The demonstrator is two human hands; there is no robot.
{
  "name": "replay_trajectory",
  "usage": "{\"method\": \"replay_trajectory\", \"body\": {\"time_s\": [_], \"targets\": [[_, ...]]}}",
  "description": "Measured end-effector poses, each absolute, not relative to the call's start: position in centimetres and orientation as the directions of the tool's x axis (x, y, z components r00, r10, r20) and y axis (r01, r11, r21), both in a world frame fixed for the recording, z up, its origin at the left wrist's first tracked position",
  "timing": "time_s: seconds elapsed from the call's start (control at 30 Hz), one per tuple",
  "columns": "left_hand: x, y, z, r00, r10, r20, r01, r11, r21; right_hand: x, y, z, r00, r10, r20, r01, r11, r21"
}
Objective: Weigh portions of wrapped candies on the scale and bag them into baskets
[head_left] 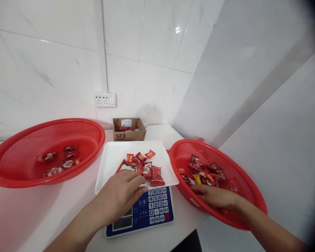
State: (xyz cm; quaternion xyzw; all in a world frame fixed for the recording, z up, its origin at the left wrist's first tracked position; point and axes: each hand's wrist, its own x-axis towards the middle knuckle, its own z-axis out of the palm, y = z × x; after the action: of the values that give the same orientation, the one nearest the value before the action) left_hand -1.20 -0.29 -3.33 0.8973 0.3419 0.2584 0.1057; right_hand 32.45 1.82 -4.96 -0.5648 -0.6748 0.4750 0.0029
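My left hand (124, 187) is over the front of the white weighing tray (109, 155), its fingers curled beside a large red candy packet (132, 167). The undersides of those fingers are hidden, so what they hold does not show. Several small red wrapped candies (147, 170) lie on the tray around the packet. Below the tray is the blue keypad of the digital scale (141, 213), partly covered by my left wrist. My right hand (212, 196) reaches into the right red basket (248, 178), its fingertips hidden at mixed wrapped candies (210, 175), near a yellow one (197, 179).
Another red basket (13, 148) on the left holds several wrapped candies (67, 163). Behind the tray stands a small cardboard box (128, 135) with packets inside. A wall socket (105, 99) is on the tiled wall; a grey wall borders the right basket.
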Motion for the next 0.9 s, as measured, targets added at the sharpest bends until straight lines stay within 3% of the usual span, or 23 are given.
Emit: {"method": "replay_trajectory", "body": {"time_s": [0.13, 0.27, 0.37, 0.47, 0.6, 0.77, 0.9], "targets": [[-1.2, -0.2, -3.7, 0.635, 0.680, 0.366, 0.567, -0.733, 0.377, 32.4, 1.7, -4.8, -0.367, 0.756, -0.543, 0.634, -0.224, -0.740], [-1.2, -0.2, -3.9, 0.633, 0.680, 0.371, 0.569, -0.733, 0.372, 31.9, 1.6, -4.7, -0.330, 0.762, -0.557, 0.607, -0.281, -0.744], [-1.2, -0.3, -3.9, 0.631, 0.683, 0.368, 0.572, -0.730, 0.374, 31.6, 1.9, -4.8, -0.225, 0.840, -0.493, 0.599, -0.280, -0.750], [-1.2, -0.2, -4.0, 0.634, 0.689, 0.352, 0.579, -0.724, 0.374, 30.9, 2.4, -4.6, -0.105, 0.940, -0.324, 0.507, -0.229, -0.831], [-1.0, -0.1, -4.1, 0.626, 0.686, 0.370, 0.583, -0.727, 0.363, 28.4, 2.4, -3.6, 0.042, 0.987, -0.153, 0.277, -0.159, -0.948], [-0.9, -0.3, -3.6, 0.585, 0.708, 0.397, 0.599, -0.706, 0.377, 23.6, 1.2, -2.7, -0.016, 0.996, 0.085, 0.180, 0.087, -0.980], [-0.8, -0.7, -3.4, 0.526, 0.755, 0.392, 0.527, -0.651, 0.546, 20.0, -0.3, -2.7, -0.086, 0.967, 0.241, 0.114, 0.250, -0.961]]}}
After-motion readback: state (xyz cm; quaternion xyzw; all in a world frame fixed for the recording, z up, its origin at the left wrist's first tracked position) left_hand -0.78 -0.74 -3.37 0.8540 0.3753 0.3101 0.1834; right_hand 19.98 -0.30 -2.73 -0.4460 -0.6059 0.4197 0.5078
